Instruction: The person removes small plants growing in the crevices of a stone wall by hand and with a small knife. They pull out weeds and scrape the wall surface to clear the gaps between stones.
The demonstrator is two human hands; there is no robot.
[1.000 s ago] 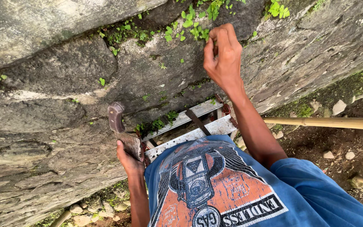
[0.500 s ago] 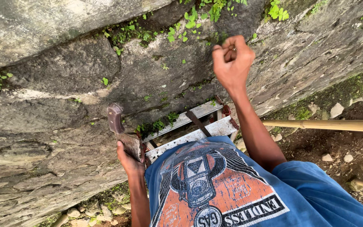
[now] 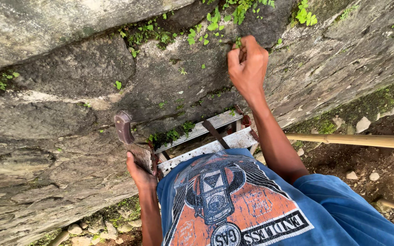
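My right hand [image 3: 248, 66] is raised against the stone wall [image 3: 69, 82], its fingers closed around a small green plant [image 3: 238, 42] that grows in a crack. My left hand [image 3: 138, 171] is low by my side, gripping a tool with a flat rusty blade and a curved wooden handle [image 3: 125, 127], held against the rock. I stand on a metal ladder [image 3: 210, 141] that leans on the wall; my blue printed shirt hides its lower steps.
Small green plants [image 3: 215, 18] line the cracks along the top of the wall, and more grow by the ladder top [image 3: 169, 135]. A bamboo pole [image 3: 356, 141] lies across the dirt ground at right, among pale stones [image 3: 363, 124].
My right hand went from flat with spread fingers on the rock to a fist closed on the small plants in the crack. The left hand and tool stayed still.
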